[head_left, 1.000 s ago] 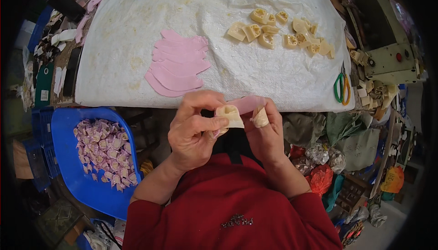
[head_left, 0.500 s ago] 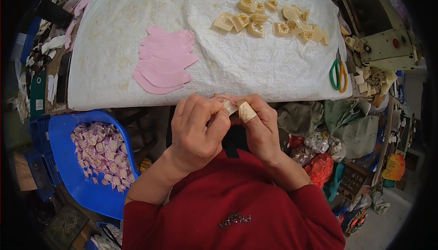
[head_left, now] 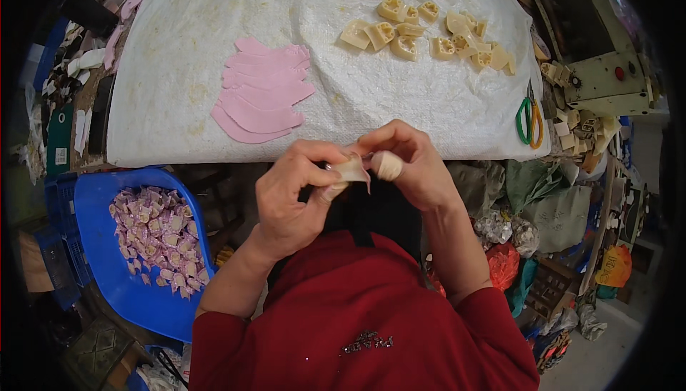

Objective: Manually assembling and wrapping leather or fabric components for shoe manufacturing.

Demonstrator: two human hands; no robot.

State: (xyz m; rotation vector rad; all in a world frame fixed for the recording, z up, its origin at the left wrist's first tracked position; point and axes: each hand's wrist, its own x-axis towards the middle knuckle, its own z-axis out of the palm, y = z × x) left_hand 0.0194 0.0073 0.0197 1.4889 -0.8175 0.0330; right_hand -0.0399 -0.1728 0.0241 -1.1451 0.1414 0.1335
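At the table's near edge, my left hand is closed on a cream plastic shoe heel, gripping it between thumb and fingers. A thin pink leather piece lies against the heel's right side, and its edge hangs down. My right hand pinches that pink piece from the right; the fingertips are partly hidden. Beige wrapping covers the right thumb. Just beyond my left hand, overlapping pink leather pieces lie fanned on the white woven sheet.
More cream heels are scattered at the far right of the sheet. Green-and-orange-handled scissors lie at its right edge. A blue basin of pink-covered heels stands at lower left. A machine stands far right.
My hands have drawn a little apart, the left one shifting left. The heel and the pink piece now show more plainly between them. My right fingers have risen over the sheet's edge.
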